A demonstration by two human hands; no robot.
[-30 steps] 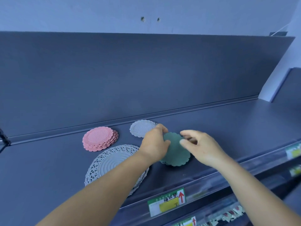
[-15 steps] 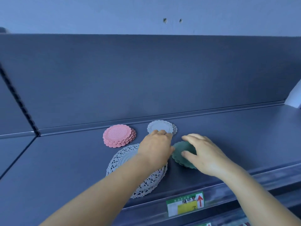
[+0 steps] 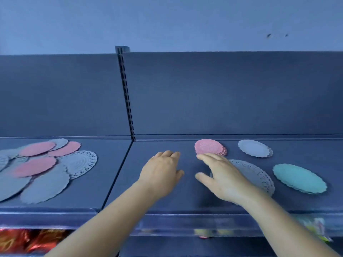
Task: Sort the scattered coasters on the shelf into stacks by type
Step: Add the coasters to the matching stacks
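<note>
On the right shelf section lie sorted piles: a pink coaster stack (image 3: 210, 147), a small grey coaster stack (image 3: 254, 148), a large white lace doily (image 3: 255, 175) and a teal coaster stack (image 3: 299, 178). On the left section a scattered heap of pink, grey and lace coasters (image 3: 42, 164) overlaps. My left hand (image 3: 161, 174) hovers empty over bare shelf, fingers relaxed. My right hand (image 3: 220, 175) is spread above the doily's left edge, its fingertips near the pink stack, holding nothing.
The dark shelf (image 3: 118, 182) has a seam between its two sections and a slotted upright post (image 3: 127, 93) on the back panel. A clear front rail (image 3: 185, 223) runs along the edge, with red packaged goods (image 3: 27, 240) on the shelf below.
Both hands have let go of the teal stack and moved left. The view has swung left, bringing the scattered heap on the left section into sight.
</note>
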